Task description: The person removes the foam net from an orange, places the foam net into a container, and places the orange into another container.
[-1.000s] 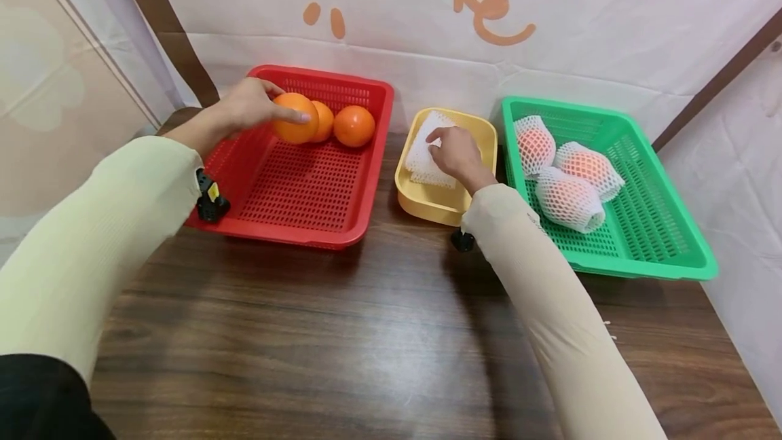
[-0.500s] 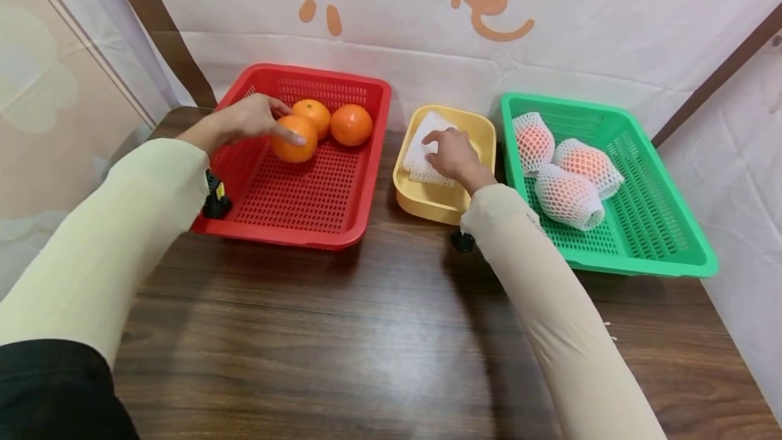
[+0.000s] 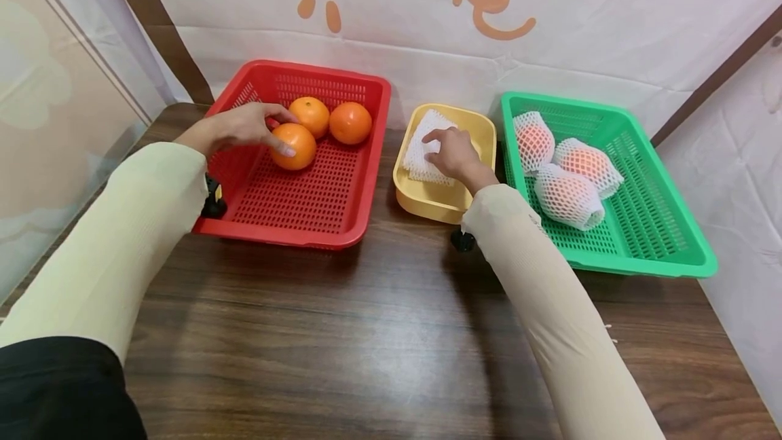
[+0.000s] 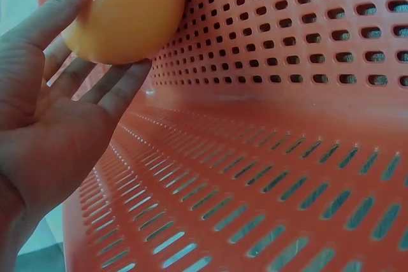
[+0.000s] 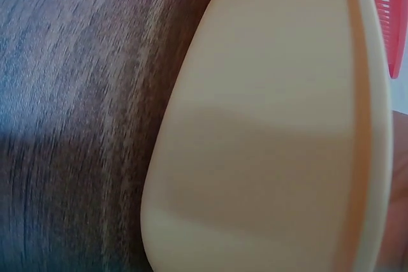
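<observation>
Thumb and fingers of the left hand (image 3: 247,124), upper left, are gripping an orange (image 3: 294,148) inside the red basket (image 3: 354,235) from opposite sides, probably to steady its round form; two other oranges (image 3: 309,115) are lying just above. At upper centre the bent-fingered right hand (image 3: 455,155) is lying over white foam net sleeves (image 3: 420,149) in the yellow tray (image 3: 427,208); whether it is pinching one cannot be told. At right, the green basket (image 3: 666,267) is holding three net-wrapped fruits (image 3: 565,197), presumably for cushioning.
</observation>
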Tool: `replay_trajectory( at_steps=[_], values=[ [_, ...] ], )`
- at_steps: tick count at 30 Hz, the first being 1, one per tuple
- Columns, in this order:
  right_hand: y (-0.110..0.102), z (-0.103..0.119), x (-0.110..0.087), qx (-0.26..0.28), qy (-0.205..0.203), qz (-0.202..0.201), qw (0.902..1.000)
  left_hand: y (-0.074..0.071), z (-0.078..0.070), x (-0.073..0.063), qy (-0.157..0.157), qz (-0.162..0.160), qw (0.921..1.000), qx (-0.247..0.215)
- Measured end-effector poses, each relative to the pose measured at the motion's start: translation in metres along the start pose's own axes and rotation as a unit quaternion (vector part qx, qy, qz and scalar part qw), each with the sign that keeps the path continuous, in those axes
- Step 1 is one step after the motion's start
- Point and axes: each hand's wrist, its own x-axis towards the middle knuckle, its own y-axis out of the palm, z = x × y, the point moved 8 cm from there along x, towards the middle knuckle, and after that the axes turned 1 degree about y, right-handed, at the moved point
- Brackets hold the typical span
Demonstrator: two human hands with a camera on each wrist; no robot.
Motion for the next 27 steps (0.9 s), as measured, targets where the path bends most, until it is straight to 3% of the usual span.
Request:
replay_trajectory(
  at_steps=[9,15,22,27],
  values=[
    [-0.008,-0.006,0.002,0.056,0.01,-0.009,0.9983,0.001,-0.001,0.006,0.007,0.019,0.9998,0.007],
    [-0.027,-0.002,0.001,0.072,0.006,-0.028,0.997,0.0,-0.005,0.009,0.008,0.027,0.9994,0.02],
    [-0.055,0.002,-0.011,0.104,-0.015,-0.053,0.993,-0.015,-0.015,0.009,0.018,-0.002,0.9989,0.043],
    [-0.07,-0.003,-0.027,0.117,-0.01,-0.05,0.9919,-0.025,-0.028,-0.002,0.022,-0.004,0.9985,0.049]
  ],
)
